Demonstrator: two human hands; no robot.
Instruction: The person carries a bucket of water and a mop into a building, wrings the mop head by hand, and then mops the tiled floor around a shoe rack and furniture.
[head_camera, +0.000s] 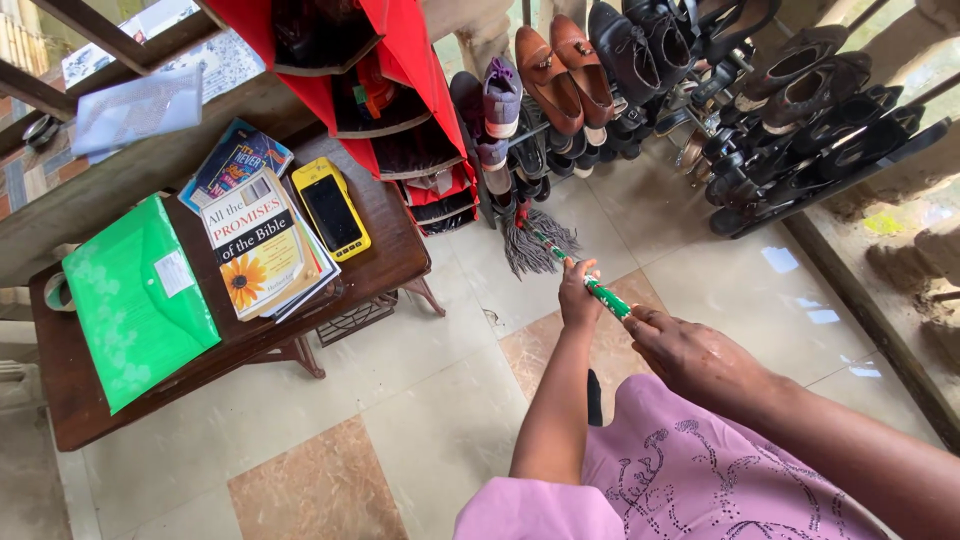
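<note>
Both my hands grip a mop's green-and-white patterned handle (606, 296). My left hand (578, 296) holds it further down, towards the head; my right hand (690, 355) holds it nearer my body. The grey stringy mop head (535, 243) rests on the tiled floor below the shoe rack. I wear a pink patterned garment (680, 470).
A dark wooden table (70, 400) at the left carries a green plastic folder (135, 300), a stack of books (262, 245) and a yellow handheld device (331, 209). A red hanging organiser (400, 60) and a metal shoe rack (720, 100) with several shoes stand at the back.
</note>
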